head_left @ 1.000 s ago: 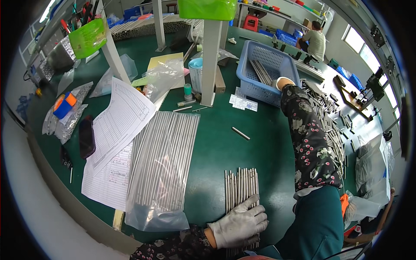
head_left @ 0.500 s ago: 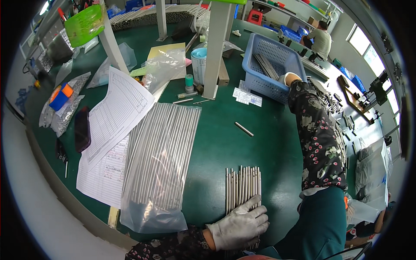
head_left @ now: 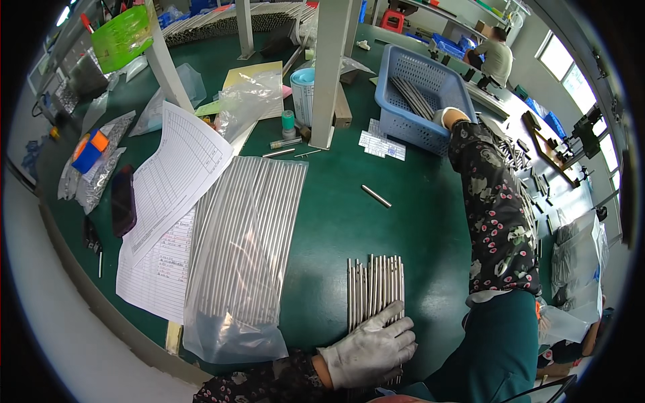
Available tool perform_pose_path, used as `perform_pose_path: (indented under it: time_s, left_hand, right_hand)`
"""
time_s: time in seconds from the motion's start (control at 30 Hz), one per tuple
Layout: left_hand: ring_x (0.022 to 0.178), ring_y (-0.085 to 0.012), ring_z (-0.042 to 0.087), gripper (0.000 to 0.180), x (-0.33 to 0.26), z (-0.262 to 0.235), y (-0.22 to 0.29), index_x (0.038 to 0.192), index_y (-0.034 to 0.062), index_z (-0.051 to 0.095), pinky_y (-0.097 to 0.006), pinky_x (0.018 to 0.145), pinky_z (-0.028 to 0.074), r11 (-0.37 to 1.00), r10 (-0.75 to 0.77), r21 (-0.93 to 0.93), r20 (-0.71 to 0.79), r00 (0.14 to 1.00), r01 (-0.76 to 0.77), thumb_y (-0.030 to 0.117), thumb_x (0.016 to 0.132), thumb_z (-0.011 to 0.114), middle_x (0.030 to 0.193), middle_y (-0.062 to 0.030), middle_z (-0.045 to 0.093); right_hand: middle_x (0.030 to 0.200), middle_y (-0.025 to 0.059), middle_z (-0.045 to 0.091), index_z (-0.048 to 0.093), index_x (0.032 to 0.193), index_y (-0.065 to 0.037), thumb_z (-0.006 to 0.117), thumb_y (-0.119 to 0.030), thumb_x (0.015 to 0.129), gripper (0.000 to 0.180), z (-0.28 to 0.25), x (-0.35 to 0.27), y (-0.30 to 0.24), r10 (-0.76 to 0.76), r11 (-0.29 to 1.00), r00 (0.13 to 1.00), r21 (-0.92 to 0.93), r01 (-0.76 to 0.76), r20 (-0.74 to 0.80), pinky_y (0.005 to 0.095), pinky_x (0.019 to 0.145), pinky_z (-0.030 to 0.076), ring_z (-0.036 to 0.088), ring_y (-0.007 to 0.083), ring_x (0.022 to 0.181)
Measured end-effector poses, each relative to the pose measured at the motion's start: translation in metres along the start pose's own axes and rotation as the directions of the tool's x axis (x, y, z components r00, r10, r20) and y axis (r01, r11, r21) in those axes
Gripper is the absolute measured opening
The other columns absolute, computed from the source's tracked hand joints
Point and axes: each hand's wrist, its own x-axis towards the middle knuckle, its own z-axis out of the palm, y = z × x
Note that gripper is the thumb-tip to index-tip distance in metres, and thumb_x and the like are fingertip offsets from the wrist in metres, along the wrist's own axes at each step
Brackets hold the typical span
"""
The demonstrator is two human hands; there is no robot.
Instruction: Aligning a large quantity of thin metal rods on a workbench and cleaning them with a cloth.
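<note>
- Metal rods (head_left: 376, 279) lie side by side on the green table (head_left: 322, 221), long axes running away from the person.
- Left hand (head_left: 371, 350), gloved, rests across them, fingers laid out rather than curled round.
- One loose rod (head_left: 376, 196) slants beyond, between both hands.
- Right hand (head_left: 441, 117) reaches over the blue basket (head_left: 393, 121)'s near-right rim; its fingers are hidden, so I cannot tell its grip.
- Basket rods (head_left: 411, 98) lie just left of it, slanting toward it, far from the left hand.
</note>
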Motion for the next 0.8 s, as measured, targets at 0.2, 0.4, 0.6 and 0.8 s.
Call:
perform_pose_path:
  time_s: [0.2,0.4,0.6,0.8]
  left_hand:
    - [0.118,-0.0255,0.053,0.036,0.001,0.004,0.000,0.104,0.0020,0.066,-0.054,0.113,0.028,1.000,0.016,-0.023,-0.022,1.000,-0.016,0.025,0.077,0.065,0.107,-0.0095,0.063]
    - [0.117,-0.0252,0.053,0.035,-0.003,0.003,-0.004,0.104,0.0017,0.066,-0.054,0.112,0.028,0.999,-0.033,-0.016,-0.019,0.999,0.033,0.024,0.077,0.065,0.105,-0.0094,0.063]
    - [0.118,-0.0251,0.053,0.036,0.001,0.002,0.000,0.105,0.0019,0.066,-0.054,0.113,0.028,1.000,0.002,-0.023,0.003,1.000,-0.001,0.025,0.078,0.064,0.107,-0.0096,0.063]
    - [0.117,-0.0248,0.054,0.037,0.002,0.004,-0.002,0.106,0.0025,0.066,-0.054,0.113,0.028,1.000,0.015,-0.015,-0.035,0.999,-0.016,0.026,0.078,0.065,0.107,-0.0088,0.063]
  right_hand:
    - [0.115,0.0199,0.064,0.066,0.114,-0.004,0.061,-0.027,0.081,0.041,-0.001,0.001,0.013,-0.062,0.998,0.998,-0.015,0.063,0.022,0.0450,0.091,0.046,0.062,0.0373,0.108]
    - [0.116,0.0199,0.065,0.065,0.115,-0.001,0.062,-0.031,0.079,0.047,0.004,0.005,-0.024,-0.068,0.997,0.997,0.029,0.067,0.043,0.0439,0.091,0.046,0.061,0.0370,0.109]
    - [0.115,0.0183,0.066,0.066,0.114,-0.002,0.063,-0.031,0.078,0.046,0.004,0.015,0.011,-0.110,0.992,0.993,-0.050,0.112,0.041,0.0433,0.090,0.047,0.062,0.0368,0.107]
    - [0.116,0.0177,0.065,0.066,0.114,-0.003,0.063,-0.034,0.080,0.046,-0.005,0.006,0.015,-0.005,0.999,1.000,0.034,0.005,0.011,0.0444,0.091,0.046,0.062,0.0344,0.109]
